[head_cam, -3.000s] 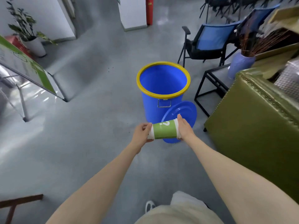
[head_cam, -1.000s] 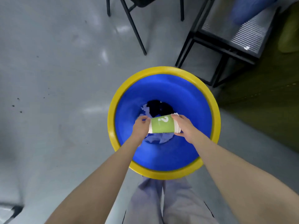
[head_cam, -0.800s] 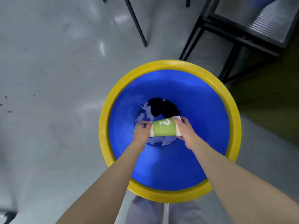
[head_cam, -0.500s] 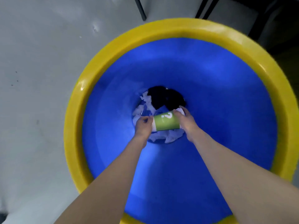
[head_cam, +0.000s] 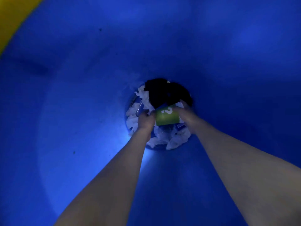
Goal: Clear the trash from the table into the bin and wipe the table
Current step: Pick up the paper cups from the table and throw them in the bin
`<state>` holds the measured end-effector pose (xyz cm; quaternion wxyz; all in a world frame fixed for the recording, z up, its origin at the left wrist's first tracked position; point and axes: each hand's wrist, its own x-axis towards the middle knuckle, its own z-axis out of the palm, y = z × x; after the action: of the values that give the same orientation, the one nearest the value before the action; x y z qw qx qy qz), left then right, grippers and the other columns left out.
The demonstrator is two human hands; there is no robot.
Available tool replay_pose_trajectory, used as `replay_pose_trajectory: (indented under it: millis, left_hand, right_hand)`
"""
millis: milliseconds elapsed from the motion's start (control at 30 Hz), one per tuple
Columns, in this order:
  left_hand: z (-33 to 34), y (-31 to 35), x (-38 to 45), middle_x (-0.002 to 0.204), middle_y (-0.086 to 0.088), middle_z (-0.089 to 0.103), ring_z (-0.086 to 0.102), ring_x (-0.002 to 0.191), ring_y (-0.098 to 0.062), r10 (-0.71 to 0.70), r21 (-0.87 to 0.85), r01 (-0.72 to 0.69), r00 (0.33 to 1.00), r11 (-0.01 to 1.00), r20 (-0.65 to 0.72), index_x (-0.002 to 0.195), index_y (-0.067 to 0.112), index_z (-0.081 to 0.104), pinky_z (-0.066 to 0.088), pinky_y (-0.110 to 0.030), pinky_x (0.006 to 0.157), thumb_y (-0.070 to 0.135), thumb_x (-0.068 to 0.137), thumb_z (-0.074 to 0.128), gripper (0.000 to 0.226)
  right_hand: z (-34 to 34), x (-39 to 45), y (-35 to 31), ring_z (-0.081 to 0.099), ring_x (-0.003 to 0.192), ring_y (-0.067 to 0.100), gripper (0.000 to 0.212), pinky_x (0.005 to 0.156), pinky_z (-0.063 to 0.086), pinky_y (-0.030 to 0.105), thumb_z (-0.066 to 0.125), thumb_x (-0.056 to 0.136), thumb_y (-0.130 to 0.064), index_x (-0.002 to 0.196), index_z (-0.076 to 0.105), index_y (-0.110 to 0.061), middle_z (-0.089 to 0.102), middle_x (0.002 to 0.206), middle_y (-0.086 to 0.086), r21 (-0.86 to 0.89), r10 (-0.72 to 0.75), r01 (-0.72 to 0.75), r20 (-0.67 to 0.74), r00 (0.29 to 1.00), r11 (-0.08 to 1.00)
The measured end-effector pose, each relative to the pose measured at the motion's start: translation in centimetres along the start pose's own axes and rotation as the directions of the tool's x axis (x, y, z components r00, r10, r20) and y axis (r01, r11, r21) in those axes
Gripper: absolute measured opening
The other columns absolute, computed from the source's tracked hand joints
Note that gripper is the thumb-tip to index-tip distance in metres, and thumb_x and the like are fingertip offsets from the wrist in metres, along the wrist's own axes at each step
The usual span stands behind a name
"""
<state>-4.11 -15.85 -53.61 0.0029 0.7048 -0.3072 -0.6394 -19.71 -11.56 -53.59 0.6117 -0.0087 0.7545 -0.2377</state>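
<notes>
Blue bin (head_cam: 81, 79) interior | crumpled paper (head_cam: 175, 139) at bottom | hands hold green cup (head_cam: 167, 117)

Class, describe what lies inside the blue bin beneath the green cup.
Under the green cup, crumpled white paper and something black lie in the blue bin. The cup and hands cover the rest.

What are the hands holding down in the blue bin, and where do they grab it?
A green paper cup, lying sideways. The left hand grips one end and the right hand grips the other, above the crumpled paper.
</notes>
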Motion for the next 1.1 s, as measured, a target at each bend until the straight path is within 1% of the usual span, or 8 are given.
replay_pose_trajectory:
  millis: [133, 200, 333, 467, 600, 700, 867, 1100]
  left_hand:
    - [1.0, -1.5, 2.5, 0.135, -0.016, 0.06, 0.057, 0.119, -0.033, -0.067, -0.062, 0.067, 0.998, 0.996, 0.001, 0.142, 0.011, 0.048, 0.048, -0.035, 0.096, 0.022, 0.1, 0.046, 0.043]
    - [1.6, -2.3, 3.7, 0.14, -0.017, 0.055, 0.053, 0.128, -0.036, -0.069, -0.051, 0.069, 0.998, 0.996, 0.001, 0.147, 0.012, 0.042, 0.044, -0.045, 0.108, 0.022, 0.101, 0.046, 0.047]
    - [2.7, -3.5, 5.4, 0.15, -0.01, 0.044, 0.047, 0.133, -0.032, -0.103, -0.066, 0.104, 0.995, 0.992, 0.015, 0.155, 0.015, 0.029, 0.041, -0.043, 0.109, 0.024, 0.101, 0.051, 0.059]
    - [3.2, -5.1, 6.6, 0.137, -0.017, 0.058, 0.057, 0.123, -0.034, -0.122, -0.033, 0.124, 0.991, 0.992, 0.053, 0.142, 0.007, 0.049, 0.045, -0.045, 0.107, 0.023, 0.101, 0.05, 0.044]
    - [3.2, -6.9, 6.4, 0.13, -0.016, 0.063, 0.059, 0.119, -0.032, -0.164, 0.214, 0.14, 0.981, 0.967, 0.103, 0.136, 0.009, 0.055, 0.048, -0.042, 0.104, 0.027, 0.099, 0.048, 0.042]
    - [3.1, -7.6, 6.0, 0.133, -0.016, 0.06, 0.057, 0.121, -0.032, -0.171, 0.211, 0.145, 0.979, 0.967, 0.111, 0.14, 0.009, 0.051, 0.047, -0.045, 0.106, 0.02, 0.099, 0.047, 0.043]
    - [2.8, -7.3, 5.8, 0.144, -0.017, 0.051, 0.051, 0.129, -0.035, -0.162, 0.249, 0.14, 0.984, 0.958, 0.07, 0.148, 0.009, 0.043, 0.043, -0.044, 0.109, 0.016, 0.103, 0.039, 0.046]
    - [2.5, -6.7, 4.9, 0.146, -0.016, 0.048, 0.05, 0.13, -0.033, -0.138, 0.225, 0.119, 0.988, 0.967, 0.07, 0.149, 0.008, 0.041, 0.041, -0.042, 0.111, 0.017, 0.104, 0.04, 0.045]
  right_hand:
    - [0.5, 2.4, 0.6, 0.044, 0.137, 0.026, 0.071, 0.111, 0.04, 0.036, 0.059, 0.1, -0.019, 0.159, 0.02, -0.017, 0.04, 0.154, 0.008, -0.128, -0.047, 0.047, 0.0, 0.999, 0.991]
    - [0.6, 3.8, 1.1, 0.044, 0.136, 0.026, 0.067, 0.113, 0.038, 0.038, 0.056, 0.099, -0.012, 0.158, 0.024, -0.017, 0.041, 0.153, 0.008, -0.204, -0.067, 0.063, -0.013, 0.998, 0.977]
    - [0.6, 5.5, 2.6, 0.055, 0.11, 0.021, 0.051, 0.092, 0.044, 0.027, 0.046, 0.096, -0.005, 0.145, 0.047, -0.02, 0.059, 0.136, 0.01, -0.369, -0.08, 0.082, 0.021, 0.997, 0.926]
    - [0.2, 6.9, 4.5, 0.054, 0.12, 0.031, 0.047, 0.103, 0.046, 0.04, 0.046, 0.099, -0.018, 0.146, 0.042, -0.018, 0.055, 0.138, 0.013, -0.561, 0.041, -0.016, 0.033, 0.999, 0.827]
    - [0.0, 6.7, 5.6, 0.059, 0.104, 0.029, 0.041, 0.08, 0.052, 0.033, 0.048, 0.101, -0.03, 0.138, 0.047, -0.013, 0.059, 0.127, 0.017, -0.698, 0.163, -0.114, 0.004, 0.987, 0.707]
    - [0.1, 6.7, 6.3, 0.054, 0.119, 0.033, 0.044, 0.1, 0.047, 0.039, 0.046, 0.102, -0.031, 0.141, 0.044, -0.01, 0.055, 0.133, 0.018, -0.732, 0.18, -0.141, -0.025, 0.983, 0.666]
    - [0.3, 6.2, 6.8, 0.043, 0.134, 0.034, 0.051, 0.114, 0.034, 0.042, 0.045, 0.102, -0.037, 0.147, 0.037, -0.013, 0.048, 0.146, 0.015, -0.735, 0.138, -0.111, -0.024, 0.99, 0.668]
    - [0.3, 5.4, 6.5, 0.045, 0.131, 0.037, 0.066, 0.105, 0.043, 0.043, 0.058, 0.097, -0.045, 0.149, 0.034, -0.013, 0.048, 0.144, 0.017, -0.639, 0.072, -0.121, -0.103, 0.992, 0.76]
